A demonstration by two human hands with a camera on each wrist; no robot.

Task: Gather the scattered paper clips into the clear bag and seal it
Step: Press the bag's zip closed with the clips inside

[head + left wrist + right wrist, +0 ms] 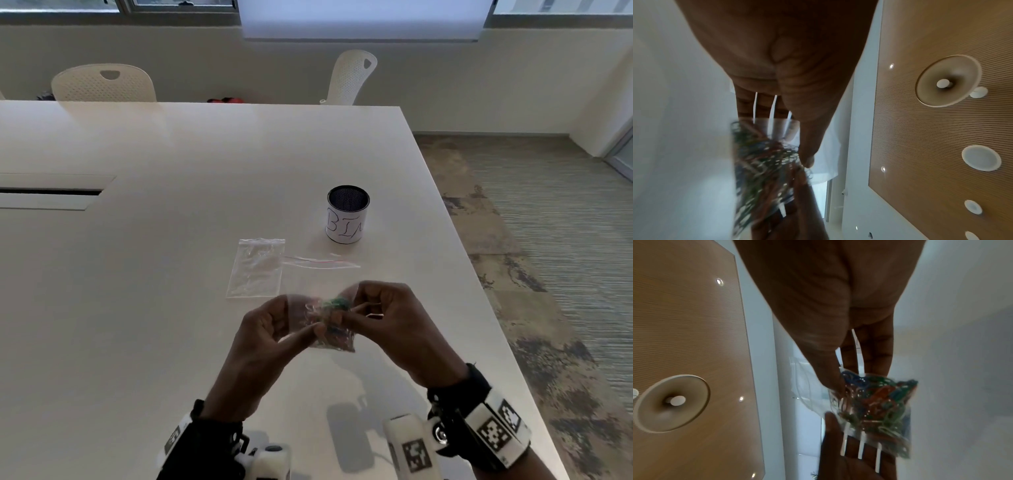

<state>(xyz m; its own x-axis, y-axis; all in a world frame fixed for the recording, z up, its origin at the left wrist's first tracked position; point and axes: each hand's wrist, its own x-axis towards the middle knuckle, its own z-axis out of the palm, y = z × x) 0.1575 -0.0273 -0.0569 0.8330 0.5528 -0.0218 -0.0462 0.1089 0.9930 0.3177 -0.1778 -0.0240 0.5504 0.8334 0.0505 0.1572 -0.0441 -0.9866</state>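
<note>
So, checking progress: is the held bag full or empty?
Full: the bag bulges with coloured paper clips, pinched between left hand and right hand. Seal: cannot tell.

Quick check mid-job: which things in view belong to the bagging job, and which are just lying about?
Job:
- clear bag, pinched by left hand and right hand
- paper clips inside it

Lying about:
- empty bag
- second flat bag
- cup
- chairs

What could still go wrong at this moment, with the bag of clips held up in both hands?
1. The bag is held above the table by fingertips of the left hand and right hand; a slip could spill the paper clips.
2. Whether the strip is pressed shut cannot be told, so clips may escape.
3. Other empty bags nearby could get mixed up.
</note>
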